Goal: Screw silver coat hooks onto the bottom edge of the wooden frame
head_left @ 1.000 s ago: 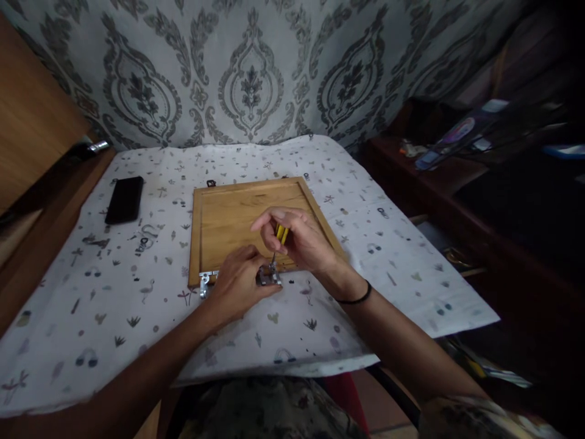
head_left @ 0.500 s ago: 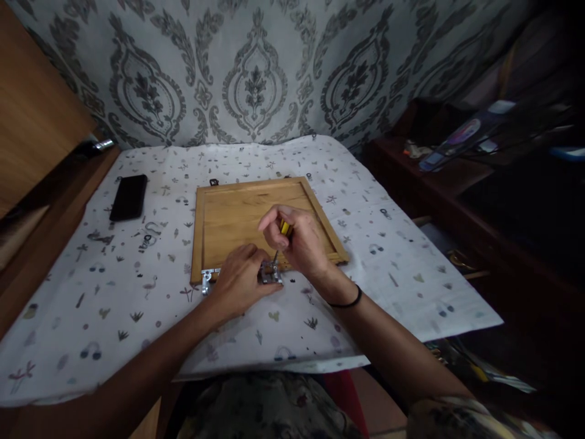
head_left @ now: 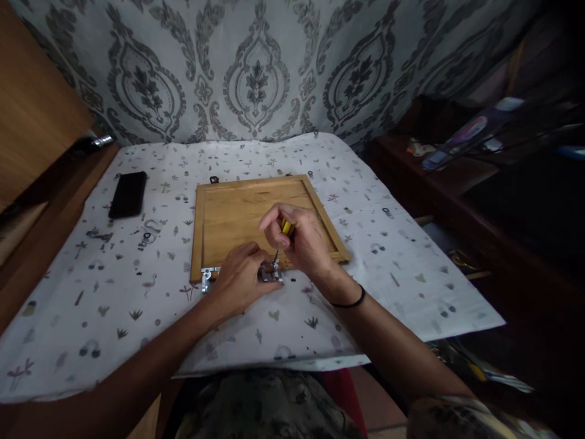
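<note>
A wooden cabinet door (head_left: 247, 213) with a raised frame lies flat on the table. At its near edge my left hand (head_left: 242, 274) is closed around a metal hinge (head_left: 273, 274), thumb along the near side and fingers on the far side. My right hand (head_left: 299, 238) grips a screwdriver (head_left: 286, 227) by its yellow and black handle. The screwdriver's thin shaft points down, its tip at the hinge; the exact contact is too small to make out. Another metal hinge (head_left: 206, 277) sits at the door's near left corner, beside my left wrist.
A patterned white cloth (head_left: 137, 317) covers the table. To the left lies a black phone (head_left: 128, 194); small hardware (head_left: 146, 239) is nearer the door. A wooden cabinet (head_left: 41, 103) stands at the left. On the dark furniture at the right is a bottle (head_left: 473, 134).
Both hands, the screwdriver and the door keep almost the same places. The view has shifted very slightly.
</note>
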Demonstrator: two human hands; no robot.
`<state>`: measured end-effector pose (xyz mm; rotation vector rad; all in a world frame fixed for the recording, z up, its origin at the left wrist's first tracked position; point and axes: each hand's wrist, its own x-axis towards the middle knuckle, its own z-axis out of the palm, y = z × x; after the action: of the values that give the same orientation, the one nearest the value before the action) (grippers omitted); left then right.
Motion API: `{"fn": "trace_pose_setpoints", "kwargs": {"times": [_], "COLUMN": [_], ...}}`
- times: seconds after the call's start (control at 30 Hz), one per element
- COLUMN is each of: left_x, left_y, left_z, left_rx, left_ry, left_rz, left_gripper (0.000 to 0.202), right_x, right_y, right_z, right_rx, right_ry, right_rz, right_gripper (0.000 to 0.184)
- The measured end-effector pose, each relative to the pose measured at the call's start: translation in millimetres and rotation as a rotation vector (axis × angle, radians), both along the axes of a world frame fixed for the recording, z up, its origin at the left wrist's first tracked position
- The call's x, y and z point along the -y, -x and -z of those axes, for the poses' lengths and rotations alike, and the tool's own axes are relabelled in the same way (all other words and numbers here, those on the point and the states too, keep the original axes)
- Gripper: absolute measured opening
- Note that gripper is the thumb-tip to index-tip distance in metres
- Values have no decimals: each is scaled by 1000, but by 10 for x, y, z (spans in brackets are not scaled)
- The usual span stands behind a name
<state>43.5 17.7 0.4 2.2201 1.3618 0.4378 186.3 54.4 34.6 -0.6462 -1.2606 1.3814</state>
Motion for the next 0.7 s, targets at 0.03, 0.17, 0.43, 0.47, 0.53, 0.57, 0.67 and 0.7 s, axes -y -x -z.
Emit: {"fn": "trace_pose_setpoints", "kwargs": {"times": [0.03, 0.17, 0.43, 0.47, 0.53, 0.57, 0.67, 0.7], "left_x": [1, 6, 16, 16, 14, 12, 5, 4], "left_y": [1, 1, -5, -2, 4, 7, 7, 6], "left_z": [1, -4, -13, -3, 17, 25, 32, 29], "left_rx": [4, 17, 16, 23, 37, 41, 32, 27], "left_ry": [4, 11, 6, -2, -22, -33, -52, -55], "left_rz": [0, -6, -11, -11, -6, -2, 2, -1], "left_gripper": [29, 33, 31, 32, 33, 33, 31, 31], "right_x": [-6, -22, -12, -11, -9, -7, -14, -24], "right_y": [-5, -19, -21, -30, -61, -83, -150, -168], "right_z": [6, -3, -5, 2, 8, 3, -37, -54], "right_rx": [-2, -3, -19, -16, 2, 16, 54, 60], "right_ry": [-2, -2, 0, -4, -11, -19, -80, -107], "right_rz": [-3, -18, -24, -34, -74, -98, -141, -155], "right_gripper": [38, 37, 39, 40, 43, 44, 46, 45]}}
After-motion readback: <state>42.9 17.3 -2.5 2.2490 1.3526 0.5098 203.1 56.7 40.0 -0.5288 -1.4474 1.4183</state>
